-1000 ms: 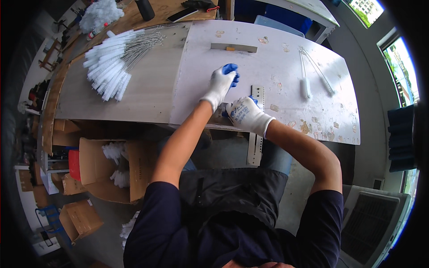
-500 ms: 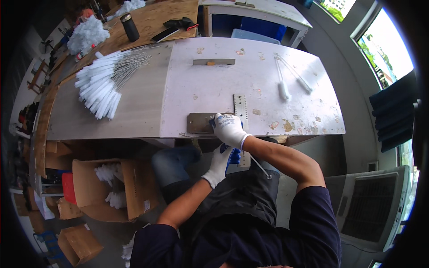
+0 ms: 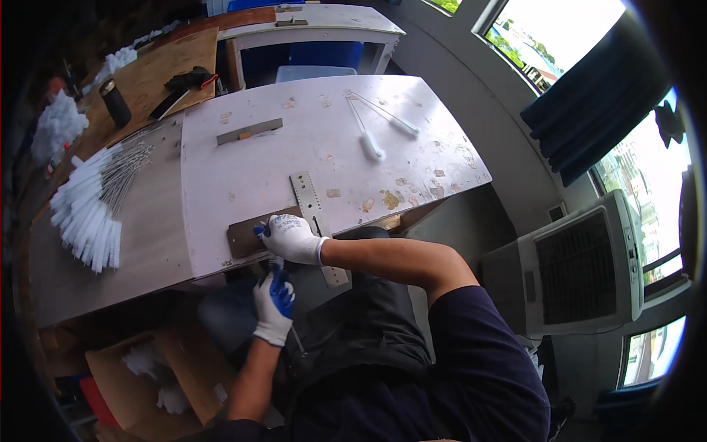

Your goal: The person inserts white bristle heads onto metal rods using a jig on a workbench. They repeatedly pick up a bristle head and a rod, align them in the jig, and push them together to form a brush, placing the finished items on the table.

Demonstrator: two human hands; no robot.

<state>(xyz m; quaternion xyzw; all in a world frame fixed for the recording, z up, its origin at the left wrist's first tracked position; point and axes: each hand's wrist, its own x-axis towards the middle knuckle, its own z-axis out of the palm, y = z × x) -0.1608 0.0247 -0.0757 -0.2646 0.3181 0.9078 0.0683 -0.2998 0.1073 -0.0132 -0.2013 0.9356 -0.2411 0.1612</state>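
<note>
My left hand, in a white glove with a blue palm, is closed around a thin wire-handled brush below the table's front edge. A bit of white bristle shows above the fist, and the wire handle runs down over my lap. My right hand, gloved the same, lies bent over a flat dark metal plate at the table edge. Its fingers are curled in, and what they pinch, if anything, is hidden. Beside that hand, a perforated metal strip crosses the edge and sticks out toward me.
Many white brushes with wire handles lie fanned out at left. Two more brushes rest at the far right. A metal bar, bottle and phone lie farther back. A cardboard box stands lower left, an air cooler at right.
The view has swung, shifting the table leftward in the picture. My left hand has dropped away from the right hand with the brush. My right hand remains at the plate.
</note>
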